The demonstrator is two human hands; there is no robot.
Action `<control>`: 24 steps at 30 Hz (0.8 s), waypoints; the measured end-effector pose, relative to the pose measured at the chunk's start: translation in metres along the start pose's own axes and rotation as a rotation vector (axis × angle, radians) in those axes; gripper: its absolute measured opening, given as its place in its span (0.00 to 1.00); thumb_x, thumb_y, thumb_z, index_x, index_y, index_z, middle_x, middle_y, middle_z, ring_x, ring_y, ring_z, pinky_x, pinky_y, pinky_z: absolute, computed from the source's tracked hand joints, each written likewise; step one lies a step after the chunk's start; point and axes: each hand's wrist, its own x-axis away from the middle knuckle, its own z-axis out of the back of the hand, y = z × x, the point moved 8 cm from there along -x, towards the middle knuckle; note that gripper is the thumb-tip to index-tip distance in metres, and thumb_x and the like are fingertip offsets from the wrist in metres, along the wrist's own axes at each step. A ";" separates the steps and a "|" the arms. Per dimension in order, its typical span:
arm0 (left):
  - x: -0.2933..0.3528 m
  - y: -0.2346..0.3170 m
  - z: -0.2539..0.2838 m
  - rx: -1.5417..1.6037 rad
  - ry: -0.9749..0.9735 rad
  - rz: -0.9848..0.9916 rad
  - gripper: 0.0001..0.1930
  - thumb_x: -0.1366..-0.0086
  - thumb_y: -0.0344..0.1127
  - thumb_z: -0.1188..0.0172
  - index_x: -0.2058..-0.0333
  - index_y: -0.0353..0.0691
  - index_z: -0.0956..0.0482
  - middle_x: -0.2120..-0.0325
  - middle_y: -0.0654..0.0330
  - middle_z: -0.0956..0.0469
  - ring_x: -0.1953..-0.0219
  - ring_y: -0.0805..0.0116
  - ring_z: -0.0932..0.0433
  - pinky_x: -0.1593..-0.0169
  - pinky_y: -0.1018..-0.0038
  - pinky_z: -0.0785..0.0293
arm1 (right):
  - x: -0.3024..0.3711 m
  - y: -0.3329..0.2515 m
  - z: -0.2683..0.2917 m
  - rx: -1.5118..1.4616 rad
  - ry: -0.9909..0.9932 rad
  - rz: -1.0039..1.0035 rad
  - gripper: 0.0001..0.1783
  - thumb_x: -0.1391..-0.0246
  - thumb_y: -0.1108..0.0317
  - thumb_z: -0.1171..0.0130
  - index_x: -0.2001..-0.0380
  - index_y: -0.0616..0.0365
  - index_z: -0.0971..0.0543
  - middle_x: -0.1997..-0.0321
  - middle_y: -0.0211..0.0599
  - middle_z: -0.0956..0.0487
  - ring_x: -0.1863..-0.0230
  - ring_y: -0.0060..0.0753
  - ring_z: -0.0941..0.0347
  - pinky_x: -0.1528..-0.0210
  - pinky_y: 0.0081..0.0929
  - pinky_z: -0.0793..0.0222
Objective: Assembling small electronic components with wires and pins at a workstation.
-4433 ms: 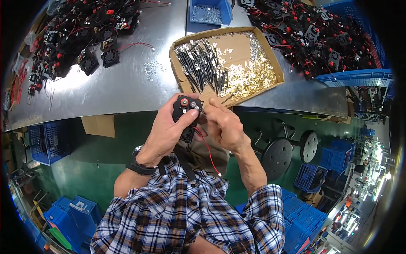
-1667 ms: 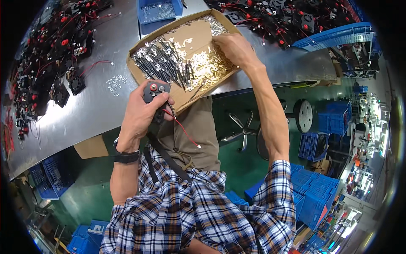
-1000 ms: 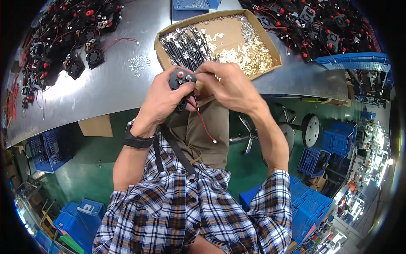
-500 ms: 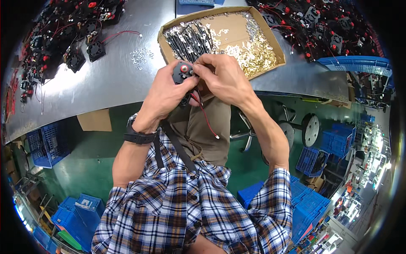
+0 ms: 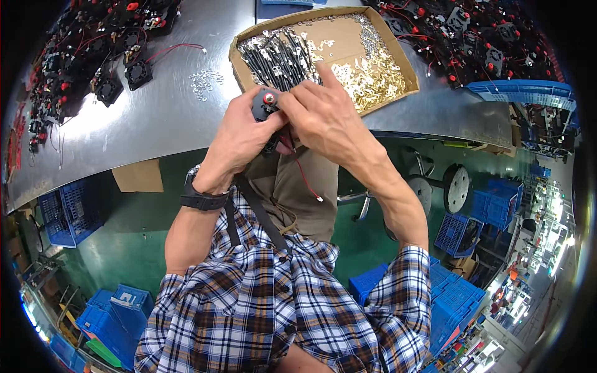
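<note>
Your hands meet at the near side of a steel table (image 5: 158, 127), where your left hand (image 5: 241, 132) is closed around a black unit (image 5: 259, 112), thumb laid across it and fingers wrapped behind. The unit is held between your two hands, just short of the near left part of a cardboard tray (image 5: 339, 42), with a red knob (image 5: 268, 98) showing on its upper face. Your right hand (image 5: 323, 115) presses in from the other side, thumb and bent fingers drawn together against the unit and one finger stretched out toward the tray; whether anything is pinched between those fingertips is hidden, so its grip cannot be told. A red wire (image 5: 304, 177) hangs below the unit, its white plug (image 5: 319, 199) in front of your trousers (image 5: 308, 208). In the tray, black leads (image 5: 273, 62) lie bunched at the left, gold terminals (image 5: 373, 84) are heaped at the right, and small silver pieces (image 5: 372, 40) are strewn at the far right. Loose metal rings (image 5: 204, 82) are scattered on the steel to the tray's left, near a small black fan (image 5: 138, 74). Dark piles of wired parts fill both sides of the table, with a blue basket (image 5: 528, 90) by the right-hand pile (image 5: 479, 46)
</note>
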 end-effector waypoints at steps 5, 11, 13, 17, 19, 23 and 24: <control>0.001 0.000 -0.001 0.006 -0.018 0.038 0.10 0.34 0.27 0.40 0.55 0.30 0.24 0.69 0.58 0.19 0.71 0.70 0.17 0.71 0.73 0.15 | -0.001 0.016 0.007 -0.400 0.084 -0.199 0.07 0.40 0.71 0.42 0.63 0.63 0.19 0.76 0.39 0.20 0.73 0.43 0.22 0.48 0.43 0.29; -0.001 -0.002 0.003 -0.051 0.009 -0.001 0.12 0.35 0.28 0.39 0.55 0.30 0.24 0.69 0.58 0.20 0.72 0.70 0.17 0.71 0.73 0.15 | 0.012 0.046 -0.022 -0.784 -0.118 -0.697 0.13 0.40 0.66 0.41 0.64 0.68 0.18 0.73 0.41 0.16 0.72 0.25 0.22 0.67 0.26 0.26; 0.001 -0.002 0.002 -0.013 0.004 0.026 0.12 0.35 0.28 0.39 0.55 0.29 0.24 0.69 0.58 0.20 0.71 0.70 0.18 0.71 0.73 0.15 | 0.013 0.043 -0.022 -0.824 -0.098 -0.717 0.13 0.40 0.65 0.41 0.64 0.68 0.17 0.74 0.41 0.17 0.74 0.24 0.23 0.68 0.26 0.26; 0.000 -0.001 0.000 -0.040 -0.006 0.006 0.12 0.33 0.29 0.40 0.53 0.31 0.24 0.67 0.59 0.19 0.71 0.72 0.18 0.71 0.74 0.17 | 0.014 0.036 -0.014 -0.774 0.026 -0.679 0.13 0.41 0.65 0.41 0.66 0.68 0.17 0.76 0.41 0.17 0.76 0.24 0.24 0.70 0.28 0.27; 0.000 0.003 -0.002 -0.063 -0.011 -0.012 0.13 0.33 0.29 0.40 0.52 0.31 0.24 0.66 0.59 0.19 0.70 0.73 0.18 0.70 0.74 0.16 | 0.016 0.037 -0.013 -0.744 0.036 -0.711 0.13 0.41 0.65 0.40 0.67 0.68 0.17 0.76 0.41 0.17 0.76 0.24 0.24 0.71 0.28 0.27; 0.000 0.001 0.003 -0.108 -0.004 -0.027 0.13 0.33 0.29 0.40 0.52 0.30 0.24 0.65 0.58 0.19 0.70 0.72 0.18 0.70 0.74 0.16 | 0.017 0.036 -0.018 -0.729 0.017 -0.759 0.12 0.41 0.66 0.40 0.67 0.68 0.17 0.76 0.42 0.18 0.76 0.23 0.24 0.70 0.27 0.27; 0.000 0.001 0.002 -0.085 -0.006 -0.019 0.13 0.33 0.30 0.40 0.52 0.30 0.24 0.66 0.59 0.19 0.70 0.72 0.18 0.70 0.74 0.17 | 0.017 0.036 -0.018 -0.758 0.016 -0.784 0.12 0.41 0.67 0.40 0.67 0.68 0.17 0.76 0.41 0.18 0.75 0.22 0.24 0.71 0.27 0.28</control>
